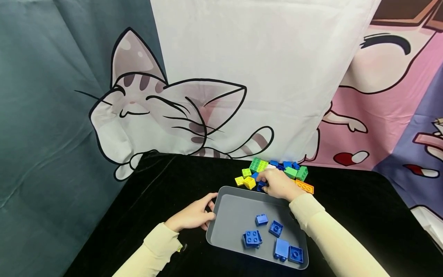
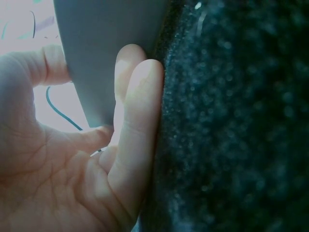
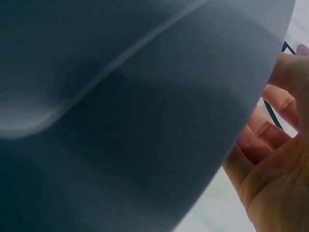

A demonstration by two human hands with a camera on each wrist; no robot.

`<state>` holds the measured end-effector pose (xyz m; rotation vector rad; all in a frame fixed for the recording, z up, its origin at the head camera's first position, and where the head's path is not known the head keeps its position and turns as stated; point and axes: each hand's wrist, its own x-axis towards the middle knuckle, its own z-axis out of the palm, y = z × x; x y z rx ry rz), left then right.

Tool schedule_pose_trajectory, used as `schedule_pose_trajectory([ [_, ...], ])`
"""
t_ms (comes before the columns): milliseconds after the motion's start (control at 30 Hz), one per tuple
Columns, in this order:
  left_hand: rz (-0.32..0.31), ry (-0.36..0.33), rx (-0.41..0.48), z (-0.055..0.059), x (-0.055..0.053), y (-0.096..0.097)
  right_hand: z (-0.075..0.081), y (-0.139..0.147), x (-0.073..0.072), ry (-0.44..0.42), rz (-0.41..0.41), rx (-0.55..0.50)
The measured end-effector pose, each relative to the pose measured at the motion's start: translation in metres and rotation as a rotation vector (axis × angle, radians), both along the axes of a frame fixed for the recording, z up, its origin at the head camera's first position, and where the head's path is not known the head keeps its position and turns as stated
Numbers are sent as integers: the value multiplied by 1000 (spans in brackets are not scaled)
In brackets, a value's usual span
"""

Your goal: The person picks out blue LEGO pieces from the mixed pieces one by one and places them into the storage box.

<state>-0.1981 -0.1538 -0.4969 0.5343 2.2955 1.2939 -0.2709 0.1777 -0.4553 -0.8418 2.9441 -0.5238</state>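
Note:
My left hand point(image 1: 194, 213) grips the left edge of a grey tray point(image 1: 232, 204), thumb by the rim and other fingers along its side. The left wrist view shows the same hand point(image 2: 91, 145) against the tray wall point(image 2: 96, 53), beside black cloth. Past the tray's far edge, my right hand point(image 1: 279, 184) reaches down into a pile of bricks, fingertips at a dark blue brick point(image 1: 261, 187). In the right wrist view its fingers point(image 3: 270, 130) are bent, their tips hidden behind the tray point(image 3: 183, 121). Whether they pinch the brick is unclear.
Inside the tray lie several blue bricks, among them a studded one point(image 1: 252, 238) and an upturned one point(image 1: 295, 254). Yellow bricks point(image 1: 249, 182), green bricks point(image 1: 302, 174) and an orange brick point(image 1: 304, 187) surround the right hand. Black cloth point(image 1: 155, 192) covers the table; a printed curtain point(image 1: 259, 77) hangs behind.

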Motion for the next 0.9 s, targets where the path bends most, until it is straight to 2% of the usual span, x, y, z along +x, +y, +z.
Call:
schedule_pose_trajectory([
  [200,1,-5,5,1,0,1,1,4,4,22,-20,-34],
  [467,4,-13,1,2,-1,1,14,9,16,121,-7,-76],
  [900,2,-23,15,0,-1,0,28,18,59,245,15,-104],
])
